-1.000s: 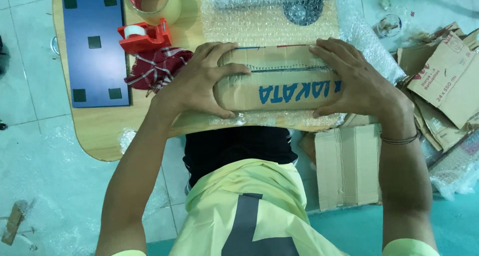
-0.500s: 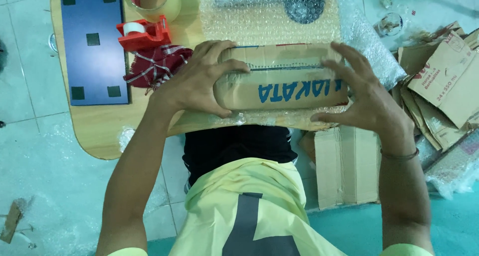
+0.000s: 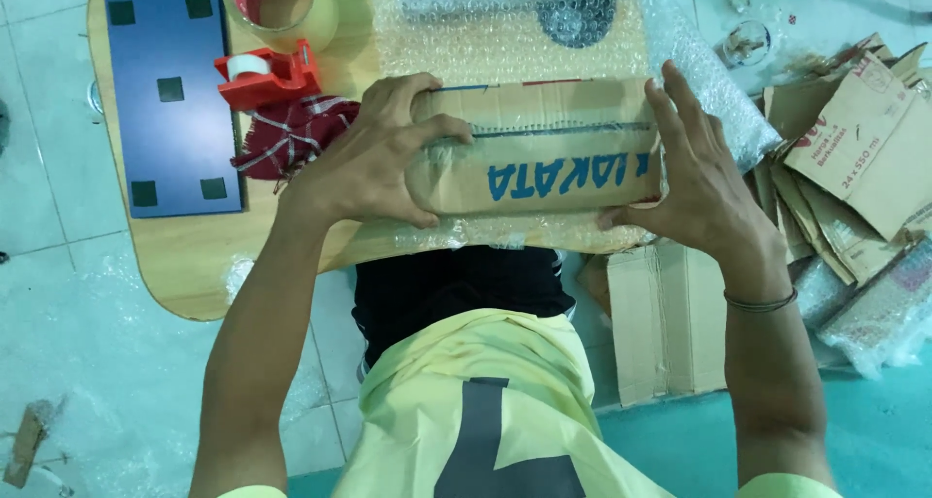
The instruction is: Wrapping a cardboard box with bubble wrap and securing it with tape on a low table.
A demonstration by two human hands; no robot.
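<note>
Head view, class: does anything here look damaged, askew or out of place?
Yes. Torn, flattened cardboard pieces lie scattered on the floor at the right. The box between the left hand and right hand has a rounded, softened near-left corner. Bubble wrap spills over the table edge.

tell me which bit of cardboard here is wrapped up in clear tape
The rolled cardboard parcel on the wooden table, held between the left hand and right hand. Glossy tape covers it; the cardboard pieces on the floor at right lie flat, loose and untaped.
</note>
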